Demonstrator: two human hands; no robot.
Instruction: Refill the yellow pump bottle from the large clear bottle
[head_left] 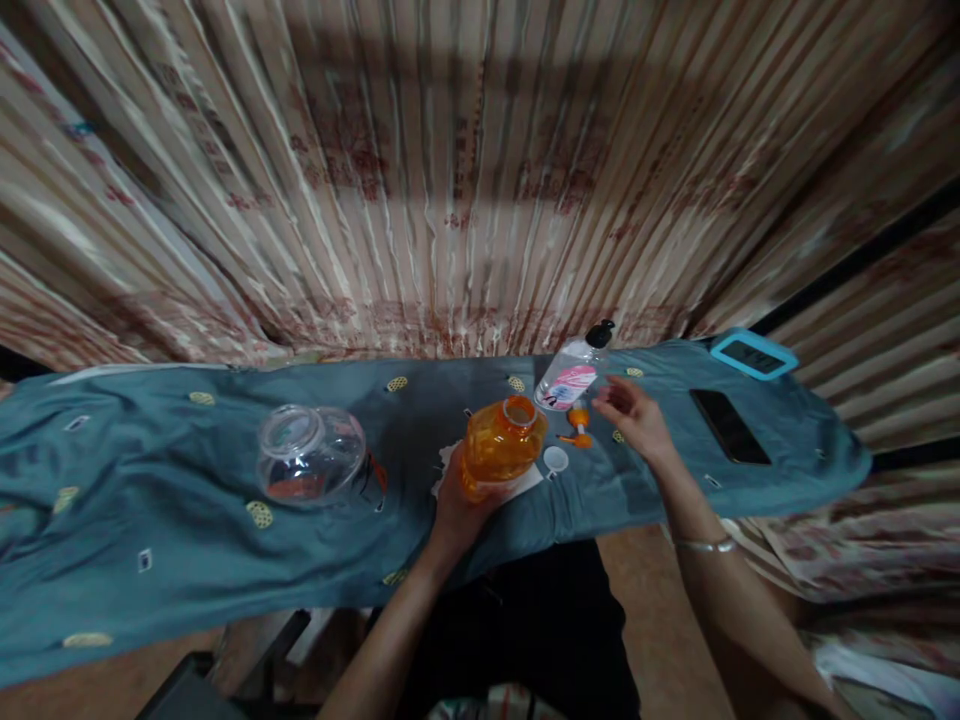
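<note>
My left hand [461, 510] is wrapped round the lower part of an orange see-through bottle [501, 450], whose round mouth is uncovered. The bottle tilts slightly over a white sheet [527, 484]. My right hand [634, 415] hovers over the cloth with its fingers a little bent and apart, holding nothing that I can see. Just left of it lies an orange pump head [578, 428]. Behind that, a clear pump bottle [568, 378] with a pink label and black top leans to the right. A small white disc [556, 459] rests between the orange bottle and the pump head.
A large clear jar [319, 455] is on the left of the blue-green cloth [187, 480]. A black phone [729, 426] and a blue-framed clock-like device [754, 354] lie at the right end. Pleated curtains [465, 180] hang behind the table.
</note>
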